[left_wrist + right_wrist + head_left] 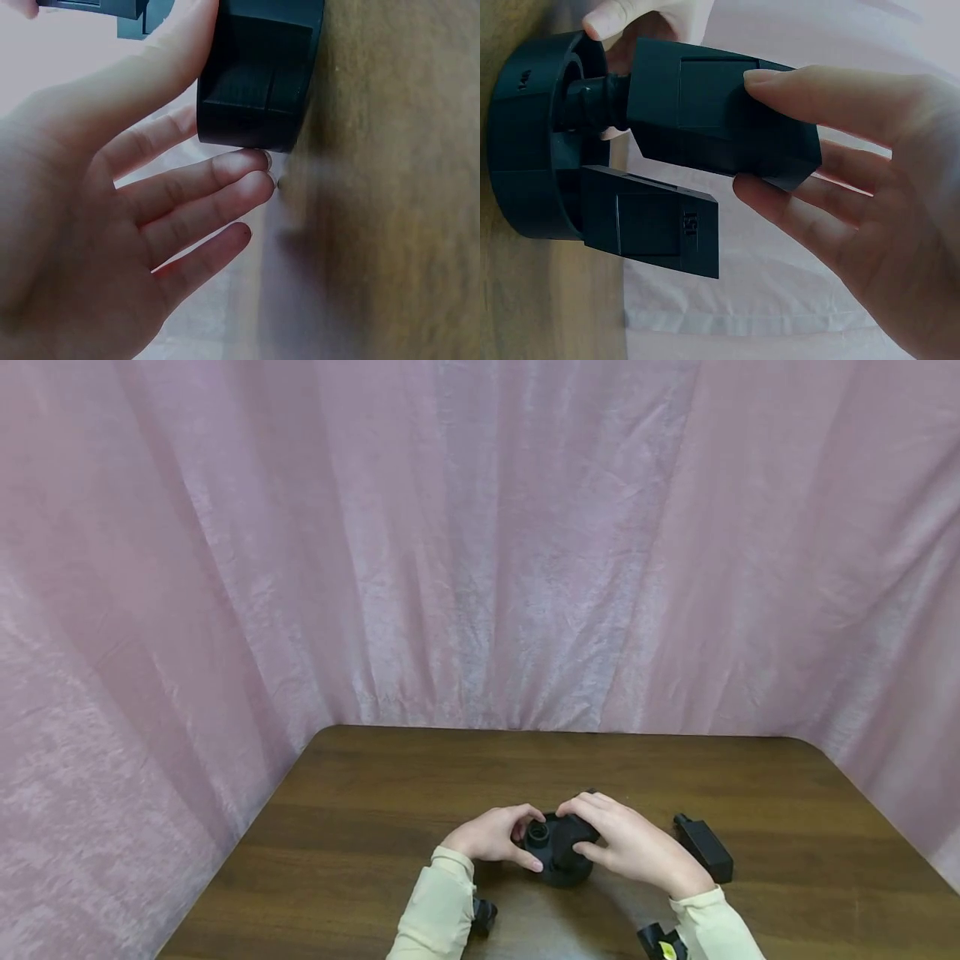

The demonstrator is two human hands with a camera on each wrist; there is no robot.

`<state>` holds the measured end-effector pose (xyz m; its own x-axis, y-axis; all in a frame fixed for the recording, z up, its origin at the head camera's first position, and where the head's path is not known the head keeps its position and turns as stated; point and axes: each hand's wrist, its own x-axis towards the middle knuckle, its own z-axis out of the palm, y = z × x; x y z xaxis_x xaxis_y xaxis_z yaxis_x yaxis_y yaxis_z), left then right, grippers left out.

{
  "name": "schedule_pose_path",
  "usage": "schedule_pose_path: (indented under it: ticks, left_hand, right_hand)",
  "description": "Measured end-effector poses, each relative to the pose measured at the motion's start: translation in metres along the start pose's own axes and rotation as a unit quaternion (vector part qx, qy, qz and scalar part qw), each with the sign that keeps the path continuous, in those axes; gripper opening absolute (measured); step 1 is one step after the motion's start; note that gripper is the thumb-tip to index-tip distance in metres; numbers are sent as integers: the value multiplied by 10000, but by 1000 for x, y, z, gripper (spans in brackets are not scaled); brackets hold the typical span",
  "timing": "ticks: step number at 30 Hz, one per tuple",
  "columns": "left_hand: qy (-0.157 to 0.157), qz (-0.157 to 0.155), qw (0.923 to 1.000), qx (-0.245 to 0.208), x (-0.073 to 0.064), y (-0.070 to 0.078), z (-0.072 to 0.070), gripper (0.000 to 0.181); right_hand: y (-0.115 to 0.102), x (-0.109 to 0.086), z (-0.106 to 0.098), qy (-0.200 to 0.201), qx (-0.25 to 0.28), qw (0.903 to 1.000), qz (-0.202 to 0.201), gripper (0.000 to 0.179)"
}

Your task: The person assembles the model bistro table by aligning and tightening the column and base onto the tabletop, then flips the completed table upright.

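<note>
A round black base (525, 165) sits on the wooden table between my hands. My left hand (495, 835) holds it at its rim, thumb on the near side, fingers round the far side; the last fingers extend loosely past it in the left wrist view. With thumb and fingertips my right hand (633, 843) grips a black faceted block (712, 112). The block's ridged stem (596, 105) points into the base's opening. Another black block (652, 225), marked 151, rises from the same base beside it. The head view also shows a round socket (537, 833) on the base.
A loose black block with a stem (703, 850) lies on the table (405, 777) to the right of my right hand. Black wrist cameras hang by both sleeves (438, 906). Behind the table's far edge hangs a pink curtain (480, 543).
</note>
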<state>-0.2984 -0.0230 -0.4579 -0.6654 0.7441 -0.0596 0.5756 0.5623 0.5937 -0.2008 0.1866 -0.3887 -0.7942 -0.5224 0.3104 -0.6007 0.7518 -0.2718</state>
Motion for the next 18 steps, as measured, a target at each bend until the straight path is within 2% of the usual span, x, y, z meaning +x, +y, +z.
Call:
schedule_pose_path:
  ticks: [5, 11, 18]
  left_hand:
    - [-34, -74, 10000, -20, 0, 1, -2, 61]
    - [-65, -83, 9999, -17, -2, 1, -1, 61]
    - [-9, -124, 9999, -100, -2, -2, 1, 60]
  right_hand:
    - [0, 1, 1, -93, 104, 9999, -19, 38]
    - [0, 0, 1, -447, 314, 9985, -84, 35]
    - [0, -3, -7, -877, 483, 9949, 100, 40]
